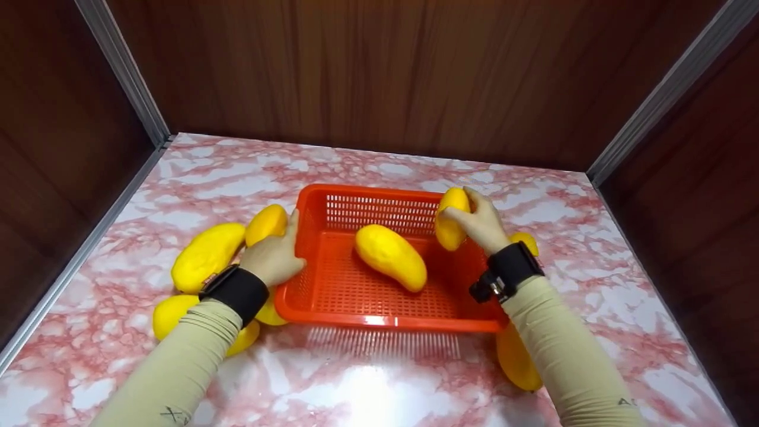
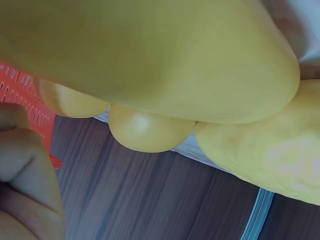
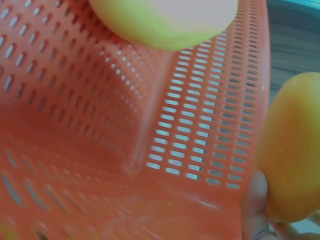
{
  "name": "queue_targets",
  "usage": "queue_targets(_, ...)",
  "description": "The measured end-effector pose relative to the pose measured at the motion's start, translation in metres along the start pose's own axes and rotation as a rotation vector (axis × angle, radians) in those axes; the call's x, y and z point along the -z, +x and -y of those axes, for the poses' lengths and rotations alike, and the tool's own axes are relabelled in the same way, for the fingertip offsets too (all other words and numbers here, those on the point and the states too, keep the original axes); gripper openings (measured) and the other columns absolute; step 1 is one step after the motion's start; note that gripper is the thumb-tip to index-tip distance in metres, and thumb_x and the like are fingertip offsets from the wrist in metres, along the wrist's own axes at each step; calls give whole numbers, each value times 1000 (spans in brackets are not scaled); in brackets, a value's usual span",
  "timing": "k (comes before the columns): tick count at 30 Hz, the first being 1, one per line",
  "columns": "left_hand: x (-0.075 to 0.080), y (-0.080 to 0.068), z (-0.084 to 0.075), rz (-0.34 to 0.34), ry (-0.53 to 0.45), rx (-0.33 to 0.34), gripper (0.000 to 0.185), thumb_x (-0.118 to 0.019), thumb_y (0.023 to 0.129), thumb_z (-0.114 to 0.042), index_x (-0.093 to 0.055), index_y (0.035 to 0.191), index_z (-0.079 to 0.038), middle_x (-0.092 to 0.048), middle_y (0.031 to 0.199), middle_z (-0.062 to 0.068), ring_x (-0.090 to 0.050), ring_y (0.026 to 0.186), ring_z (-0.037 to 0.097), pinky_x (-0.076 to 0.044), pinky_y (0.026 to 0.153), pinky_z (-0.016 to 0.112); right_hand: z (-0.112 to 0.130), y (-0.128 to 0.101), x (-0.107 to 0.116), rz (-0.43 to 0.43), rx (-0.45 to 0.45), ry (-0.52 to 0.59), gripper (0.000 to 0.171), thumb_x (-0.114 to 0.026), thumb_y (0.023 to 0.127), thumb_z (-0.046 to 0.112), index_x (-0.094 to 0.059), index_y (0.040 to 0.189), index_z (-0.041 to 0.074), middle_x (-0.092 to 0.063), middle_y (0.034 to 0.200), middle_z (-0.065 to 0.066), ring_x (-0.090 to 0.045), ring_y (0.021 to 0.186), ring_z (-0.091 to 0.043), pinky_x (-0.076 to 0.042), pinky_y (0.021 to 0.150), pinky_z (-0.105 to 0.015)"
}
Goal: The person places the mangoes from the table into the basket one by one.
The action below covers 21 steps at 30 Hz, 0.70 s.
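Curled the right hand [image 1: 483,224] round 1 mango [image 1: 450,235]; touched the slotted basket [image 1: 356,321] with the left hand [image 1: 271,258], couldn't tell how open.

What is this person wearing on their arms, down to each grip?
Pale beige sleeves: the left sleeve bears a dark X-like mark, the right sleeve a smaller dark marking. The left wristband and right wristband are black; a small dark device sits on the right one. The left grip and right grip are gloveless.
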<state>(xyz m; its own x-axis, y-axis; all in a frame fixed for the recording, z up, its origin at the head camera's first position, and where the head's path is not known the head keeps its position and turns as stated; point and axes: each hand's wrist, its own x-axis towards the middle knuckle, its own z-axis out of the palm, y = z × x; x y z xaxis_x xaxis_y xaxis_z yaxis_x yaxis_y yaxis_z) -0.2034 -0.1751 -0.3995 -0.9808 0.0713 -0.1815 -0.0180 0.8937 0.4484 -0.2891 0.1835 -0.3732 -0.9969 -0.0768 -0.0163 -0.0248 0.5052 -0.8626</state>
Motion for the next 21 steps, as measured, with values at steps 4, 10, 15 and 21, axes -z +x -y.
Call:
queue_targets(4, 0, 0, -1, -3, 5, 2, 96, -59, 87, -25, 2, 160, -14, -64, 80, 15, -62, 70, 28, -46, 62, 39, -4, 2, -8, 40, 35, -28, 82, -65, 87, 22, -25, 153, -6, -43, 146, -27, -50, 121, -34, -42, 105, -43)
queue_targets(10, -1, 1, 0, 4, 5, 4, 98, -59, 85, -24, 3, 161, -15, -62, 74, 13, -62, 67, 28, -45, 58, 37, -8, 3, -16, 80, 13, -125, 85, -67, 88, 27, -24, 155, -2, -33, 155, -24, -42, 134, -35, -34, 114, -45)
queue_targets(15, 0, 1, 1, 7, -7, 10, 98, -59, 85, -24, 4, 160, -17, -58, 70, 10, -61, 62, 27, -43, 55, 35, -9, 4, -19, 112, 16, -223, 87, -69, 86, 29, -25, 156, 1, -29, 155, -26, -38, 135, -37, -31, 115, -48)
queue_targets(21, 0, 2, 0, 5, -4, 19, 98, -58, 86, -25, 5, 160, -19, -60, 72, 11, -62, 65, 27, -44, 57, 36, -7, 5, -26, 148, 39, -339, 89, -73, 82, 24, -28, 157, 9, -31, 147, -27, -45, 121, -37, -38, 107, -49)
